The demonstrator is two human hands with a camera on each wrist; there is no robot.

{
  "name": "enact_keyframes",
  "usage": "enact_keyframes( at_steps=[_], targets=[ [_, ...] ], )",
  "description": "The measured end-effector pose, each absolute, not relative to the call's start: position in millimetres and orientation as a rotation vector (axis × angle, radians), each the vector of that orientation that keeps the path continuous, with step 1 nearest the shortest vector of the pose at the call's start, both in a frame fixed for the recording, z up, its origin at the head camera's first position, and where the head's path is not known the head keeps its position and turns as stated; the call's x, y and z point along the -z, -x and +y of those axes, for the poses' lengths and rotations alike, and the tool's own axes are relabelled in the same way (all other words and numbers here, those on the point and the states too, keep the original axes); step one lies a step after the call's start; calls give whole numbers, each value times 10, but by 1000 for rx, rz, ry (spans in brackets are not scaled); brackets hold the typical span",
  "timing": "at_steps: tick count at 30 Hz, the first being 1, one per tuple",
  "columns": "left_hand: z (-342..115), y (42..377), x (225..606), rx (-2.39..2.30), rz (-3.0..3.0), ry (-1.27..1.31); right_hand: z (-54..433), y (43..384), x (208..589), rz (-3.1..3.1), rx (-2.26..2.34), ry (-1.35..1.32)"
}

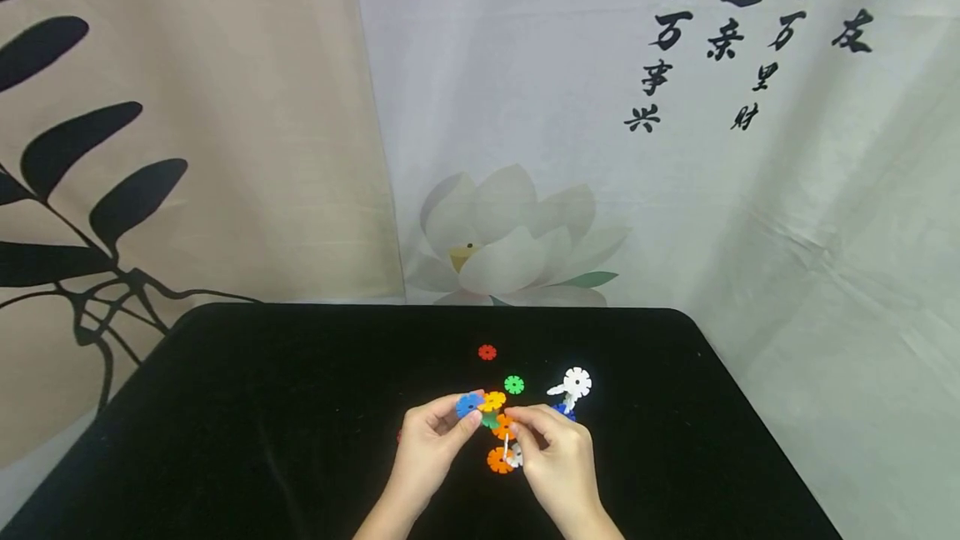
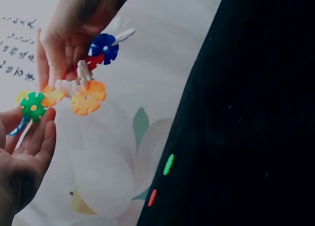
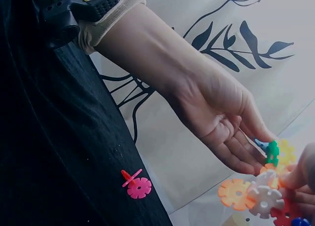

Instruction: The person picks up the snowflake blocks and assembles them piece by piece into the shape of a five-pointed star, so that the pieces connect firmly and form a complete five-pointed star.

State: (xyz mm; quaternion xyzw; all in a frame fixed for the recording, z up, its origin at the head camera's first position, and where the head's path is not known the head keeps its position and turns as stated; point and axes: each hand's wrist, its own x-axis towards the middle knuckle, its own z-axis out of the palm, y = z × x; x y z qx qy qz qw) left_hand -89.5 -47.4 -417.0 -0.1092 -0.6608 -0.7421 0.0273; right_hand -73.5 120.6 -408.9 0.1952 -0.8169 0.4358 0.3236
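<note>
A chain of slotted plastic snowflake discs joined edge to edge spans both hands above the table. My left hand (image 1: 431, 444) pinches its left end, at a light blue disc (image 1: 468, 405) beside a yellow disc (image 1: 494, 401) and a green disc (image 2: 33, 107). With thumb and fingertips my right hand (image 1: 558, 448) pinches an orange disc (image 1: 503, 426) next to the green one. Below hang another orange disc (image 1: 498, 461) and a white disc (image 3: 266, 199). Past the right fingers show a red disc (image 2: 93, 62), a dark blue disc (image 2: 105, 48) and a larger white disc (image 1: 577, 382).
Lying loose on the black table (image 1: 300, 407) are a red disc (image 1: 487, 352) and a green disc (image 1: 513, 385), beyond the hands. A joined pink pair (image 3: 138, 187) lies to the left. A printed cloth (image 1: 495, 107) hangs behind the table.
</note>
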Motion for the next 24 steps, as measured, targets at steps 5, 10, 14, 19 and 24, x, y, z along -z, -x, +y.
enact_keyframes(
  at_steps=[5,10,14,19,24],
  targets=[
    [-423,889,4222,2400,-1935,259,1197,744,4095,-2114,-1097,-508],
    [-379,886,4260,2496,-1835,180,1197,748,4100,-2113,-1108,-491],
    [-355,891,4278,2582,-1751,159,1200,741,4092,-2129,-1139,-462],
    [-353,908,4298,2714,-1661,107,1191,733,4091,-2133,-1155,-455],
    [-361,921,4313,2791,-1621,71,1177,740,4108,-2104,-1128,-474]
  ],
)
